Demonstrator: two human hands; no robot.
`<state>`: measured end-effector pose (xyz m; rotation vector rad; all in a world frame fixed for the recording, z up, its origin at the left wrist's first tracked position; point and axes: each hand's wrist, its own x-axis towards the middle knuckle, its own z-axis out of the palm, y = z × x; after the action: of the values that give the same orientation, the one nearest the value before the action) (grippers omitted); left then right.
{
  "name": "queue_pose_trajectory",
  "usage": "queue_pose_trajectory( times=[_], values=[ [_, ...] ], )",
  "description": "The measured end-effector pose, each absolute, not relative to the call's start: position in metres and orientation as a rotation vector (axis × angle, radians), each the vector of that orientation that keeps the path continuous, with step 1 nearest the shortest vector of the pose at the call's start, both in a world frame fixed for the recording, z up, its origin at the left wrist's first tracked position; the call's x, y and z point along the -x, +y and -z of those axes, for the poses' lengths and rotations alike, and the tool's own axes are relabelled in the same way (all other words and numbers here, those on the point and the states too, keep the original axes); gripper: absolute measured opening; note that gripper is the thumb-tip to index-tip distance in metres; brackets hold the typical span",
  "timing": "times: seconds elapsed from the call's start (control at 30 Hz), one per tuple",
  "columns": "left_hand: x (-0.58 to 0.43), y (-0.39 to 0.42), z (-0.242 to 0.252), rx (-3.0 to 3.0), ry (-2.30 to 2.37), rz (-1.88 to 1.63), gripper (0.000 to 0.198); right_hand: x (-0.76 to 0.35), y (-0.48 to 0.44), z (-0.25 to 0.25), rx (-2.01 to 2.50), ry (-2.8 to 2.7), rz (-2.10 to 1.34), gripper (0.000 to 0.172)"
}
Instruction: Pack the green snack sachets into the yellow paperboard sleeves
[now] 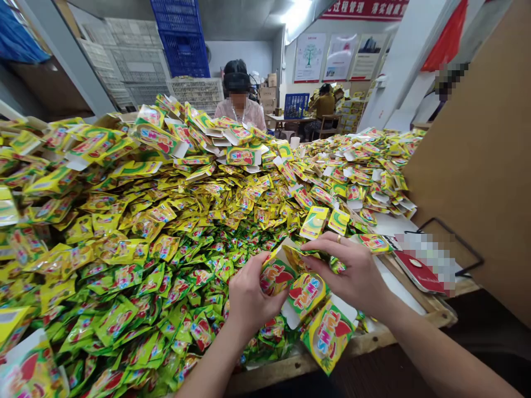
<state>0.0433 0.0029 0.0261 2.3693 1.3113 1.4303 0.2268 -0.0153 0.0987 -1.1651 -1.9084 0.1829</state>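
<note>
My left hand is closed around a small yellow-green candy box with a red fruit print, its open end tilted up and to the right. At that opening, my right hand, with a ring on one finger, pinches a small yellow sachet; how far it reaches inside the box is hidden. Just below the hands lie a box printed TWINS and another such box overhanging the table edge. Loose green sachets surround my left hand.
Yellow sachets and opened boxes are heaped across the table. A red booklet and a black wire frame lie at right beside a brown board. A co-worker sits beyond the heap. Blue crates stand behind.
</note>
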Motion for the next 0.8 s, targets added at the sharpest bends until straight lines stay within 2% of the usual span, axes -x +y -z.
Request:
queue_pose_trajectory(
  times=[0.13, 0.37, 0.57, 0.8],
  values=[
    [-0.041, -0.001, -0.026, -2.337, 1.235, -1.424, 0.047, -0.228, -0.013, -0.112, 1.203, -2.071, -0.308, 0.012],
    [-0.034, 0.002, -0.022, -2.502, 1.240, -1.402, 0.047, -0.216, -0.006, -0.122, 1.148, -2.207, -0.409, 0.026],
    [-0.035, 0.000, -0.019, -2.517, 1.276, -1.583, 0.051, -0.212, 0.005, -0.126, 1.176, -2.171, -0.678, 0.018],
    [-0.035, 0.002, -0.015, -2.518, 1.480, -1.462, 0.049, -0.203, 0.009, -0.110, 1.152, -2.035, -0.751, 0.015]
  ],
)
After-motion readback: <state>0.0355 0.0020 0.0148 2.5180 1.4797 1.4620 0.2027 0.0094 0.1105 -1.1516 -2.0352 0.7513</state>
